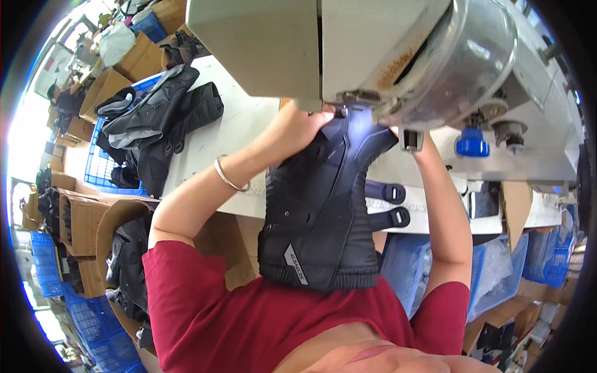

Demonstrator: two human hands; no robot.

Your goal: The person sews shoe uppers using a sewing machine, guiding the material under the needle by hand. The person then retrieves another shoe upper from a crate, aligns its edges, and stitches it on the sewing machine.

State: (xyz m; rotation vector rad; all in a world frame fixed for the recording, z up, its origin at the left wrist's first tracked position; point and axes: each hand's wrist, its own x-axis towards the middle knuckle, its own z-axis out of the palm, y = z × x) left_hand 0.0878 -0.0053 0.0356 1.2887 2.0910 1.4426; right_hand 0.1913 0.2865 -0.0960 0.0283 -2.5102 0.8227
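Note:
A black padded guard (317, 217) with ribbed sides and a small grey label lies under the sewing machine (373, 56), its lower end against my red shirt. Two short black straps with slotted ends stick out from its right side. My left hand (297, 129) grips the guard's far left edge, fingertips close to the lit stitching area. On the other side, my right hand (418, 142) reaches in behind the machine head at the guard's far right. Its fingers are hidden, so their hold cannot be seen.
More black padded pieces (149, 118) are heaped over a blue crate (99, 158) left of the white table (205, 168). An open carton (127, 211) of black pieces stands nearer. Blue bins (404, 261) sit below right. A blue knob (472, 143) hangs from the machine.

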